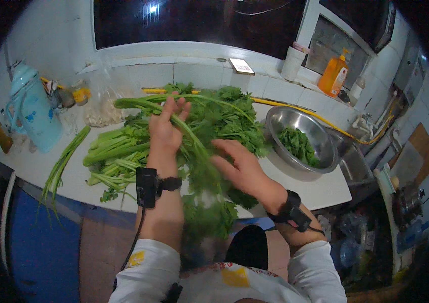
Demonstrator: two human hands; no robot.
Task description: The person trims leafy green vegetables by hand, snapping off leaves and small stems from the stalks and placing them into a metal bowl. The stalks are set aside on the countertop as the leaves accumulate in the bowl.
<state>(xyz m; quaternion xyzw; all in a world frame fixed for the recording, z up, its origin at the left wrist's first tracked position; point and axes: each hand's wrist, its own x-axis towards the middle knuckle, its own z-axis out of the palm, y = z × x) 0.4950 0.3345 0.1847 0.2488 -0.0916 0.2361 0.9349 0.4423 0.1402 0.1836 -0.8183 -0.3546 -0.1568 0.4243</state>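
My left hand point(168, 125) holds a long green celery stalk point(188, 130) near its pale base, palm turned up. The leafy end hangs down over the counter's front edge, partly blurred. Beside those leaves is my right hand point(233, 161), its thumb and fingers apart; nothing shows between them. A heap of celery stalks point(110, 149) lies to the left of my left hand, with celery leaves point(233, 113) spread behind both hands. To the right, a stainless steel bowl point(292, 161) holds green leaves point(299, 146).
Thin green stalks point(63, 163) overhang the counter point(313, 189) at left. Behind them stand a light-blue thermos jug point(34, 110) and a plastic bag point(102, 110). A sink point(354, 163) adjoins the bowl. A yellow hose point(313, 112) runs along the wall; an orange pump bottle point(333, 75) stands above.
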